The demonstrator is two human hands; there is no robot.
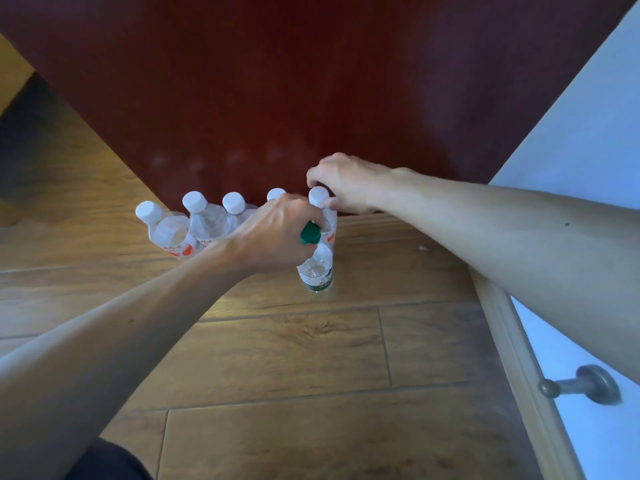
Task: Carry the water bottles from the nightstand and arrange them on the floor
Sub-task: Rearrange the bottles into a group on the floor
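Head view: a green-capped bottle [316,270] stands upright on the wooden floor [277,341], just in front of a row of 5 white-capped bottles [207,220] lined up along the foot of a dark red panel [277,81]. The left hand [277,233] has its fingers curled round the neck of the green-capped bottle, just below the cap. The right hand [343,183] reaches in from the right and pinches the top of the end bottle [318,197], the rightmost of the row, with thumb and fingers on either side of its white cap. That bottle stands directly behind the green-capped one; whether the 2 touch cannot be told. The 4th white cap is partly hidden behind the left hand. The white-capped bottles carry red-and-white labels, the green-capped one a green label. At the right edge is a white panel [571,150] with a pale wooden border and a dark metal knob [585,384].
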